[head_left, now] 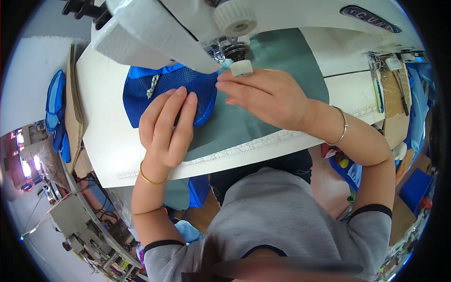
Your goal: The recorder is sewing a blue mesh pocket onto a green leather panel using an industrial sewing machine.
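Note:
A blue mesh fabric piece [203, 94] with a shiny blue edge lies under the head of a white sewing machine [145, 37]. A short speckled cord [152, 86] sits on its upper left part. My left hand [169, 124] rests on the mesh, fingers stretched forward and slightly bent, its thumb hidden. At the mesh's right edge, close to the machine's needle area, my right hand [272, 96] has its thumb and fingertips pinched together on the fabric. The needle itself is hidden behind the machine head. A grey-green sheet [291, 51] lies beneath the mesh.
A printed ruler strip [244, 144] runs along the white table's front edge. Scissors [374, 66] and other small tools lie at the right on brown cardboard [394, 101]. Blue fabric pieces [56, 108] hang at the left edge beside cardboard [73, 117].

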A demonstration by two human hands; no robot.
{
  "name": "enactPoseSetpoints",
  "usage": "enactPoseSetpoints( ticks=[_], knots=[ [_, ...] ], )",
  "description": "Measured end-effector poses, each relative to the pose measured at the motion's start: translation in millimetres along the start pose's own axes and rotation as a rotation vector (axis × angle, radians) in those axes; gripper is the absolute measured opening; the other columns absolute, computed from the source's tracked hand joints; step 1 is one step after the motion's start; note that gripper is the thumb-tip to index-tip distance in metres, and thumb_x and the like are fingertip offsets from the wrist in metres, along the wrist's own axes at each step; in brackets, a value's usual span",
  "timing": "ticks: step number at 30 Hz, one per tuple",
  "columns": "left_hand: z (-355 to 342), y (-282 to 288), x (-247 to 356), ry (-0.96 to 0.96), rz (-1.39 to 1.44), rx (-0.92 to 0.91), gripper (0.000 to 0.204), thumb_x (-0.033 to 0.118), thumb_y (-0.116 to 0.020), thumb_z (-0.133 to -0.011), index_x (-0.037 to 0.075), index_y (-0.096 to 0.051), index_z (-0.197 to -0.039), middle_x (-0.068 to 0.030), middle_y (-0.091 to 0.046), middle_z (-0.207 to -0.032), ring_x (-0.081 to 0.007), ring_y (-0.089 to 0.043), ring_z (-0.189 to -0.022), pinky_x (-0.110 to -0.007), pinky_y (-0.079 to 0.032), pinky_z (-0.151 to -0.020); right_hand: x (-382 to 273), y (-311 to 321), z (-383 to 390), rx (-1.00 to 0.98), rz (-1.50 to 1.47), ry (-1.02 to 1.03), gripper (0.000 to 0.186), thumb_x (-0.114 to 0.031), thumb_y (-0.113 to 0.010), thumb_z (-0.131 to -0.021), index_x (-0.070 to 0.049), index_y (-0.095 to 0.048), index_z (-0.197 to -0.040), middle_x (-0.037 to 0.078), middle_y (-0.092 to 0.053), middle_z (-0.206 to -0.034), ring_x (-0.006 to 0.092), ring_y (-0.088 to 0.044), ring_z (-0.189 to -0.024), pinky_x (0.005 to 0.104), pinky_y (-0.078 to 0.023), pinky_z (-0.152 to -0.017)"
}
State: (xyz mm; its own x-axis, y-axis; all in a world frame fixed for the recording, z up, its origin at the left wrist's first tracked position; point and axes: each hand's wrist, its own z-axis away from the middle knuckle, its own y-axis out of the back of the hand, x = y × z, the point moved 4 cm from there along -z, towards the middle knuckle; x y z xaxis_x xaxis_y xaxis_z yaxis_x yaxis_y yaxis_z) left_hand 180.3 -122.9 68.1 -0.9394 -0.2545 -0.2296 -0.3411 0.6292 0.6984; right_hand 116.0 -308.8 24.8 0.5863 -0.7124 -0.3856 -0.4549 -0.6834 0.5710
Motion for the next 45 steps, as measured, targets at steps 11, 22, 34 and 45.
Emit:
enactPoseSetpoints(
  ticks=[11, 22, 34, 45],
  knots=[
    [-0.2, 9.0, -1.9, 0.022, 0.255, -0.135, 0.036, 0.007, -0.073, -0.065, -0.001, -0.072, -0.1, -0.0123, -0.07, -0.094, -0.0257, -0.063, -0.076, -0.036, -0.051, -0.064, -6.3, -8.2, -8.0, 0.019, -0.117, 0.163, 0.035, -0.019, -0.083, -0.077, -0.007, -0.074, -0.109, 0.009, -0.072, -0.112, 0.0192, -0.071, -0.082, 0.0284, -0.057, -0.063],
    [9.8, 6.0, 4.9, 0.174, 0.212, -0.155, 0.039, 0.017, -0.085, -0.075, 0.007, -0.064, -0.107, -0.0081, -0.066, -0.097, -0.0285, -0.057, -0.083, -0.042, -0.047, -0.077, -5.3, -15.7, -8.5, 0.065, -0.075, 0.078, 0.033, -0.018, -0.072, -0.079, -0.016, -0.072, -0.111, -0.002, -0.069, -0.11, 0.0183, -0.065, -0.082, 0.0291, -0.055, -0.065],
    [12.5, 3.1, 8.6, 0.18, 0.22, -0.168, 0.041, 0.017, -0.087, -0.074, 0.009, -0.062, -0.106, -0.0079, -0.065, -0.1, -0.028, -0.054, -0.089, -0.041, -0.041, -0.084, -2.8, -20.6, -3.7, 0.079, -0.133, 0.022, 0.029, -0.016, -0.072, -0.078, -0.013, -0.072, -0.106, -0.003, -0.069, -0.109, 0.0215, -0.064, -0.084, 0.0306, -0.055, -0.064],
    [15.5, 6.3, 5.2, 0.25, 0.151, -0.168, 0.043, 0.013, -0.078, -0.083, 0.006, -0.064, -0.123, -0.011, -0.065, -0.109, -0.0287, -0.056, -0.099, -0.041, -0.044, -0.09, -1.8, -16.5, -7.8, 0.152, -0.108, 0.012, 0.022, -0.015, -0.072, -0.077, -0.012, -0.071, -0.099, 0.002, -0.07, -0.104, 0.024, -0.068, -0.095, 0.032, -0.058, -0.066]
  ],
)
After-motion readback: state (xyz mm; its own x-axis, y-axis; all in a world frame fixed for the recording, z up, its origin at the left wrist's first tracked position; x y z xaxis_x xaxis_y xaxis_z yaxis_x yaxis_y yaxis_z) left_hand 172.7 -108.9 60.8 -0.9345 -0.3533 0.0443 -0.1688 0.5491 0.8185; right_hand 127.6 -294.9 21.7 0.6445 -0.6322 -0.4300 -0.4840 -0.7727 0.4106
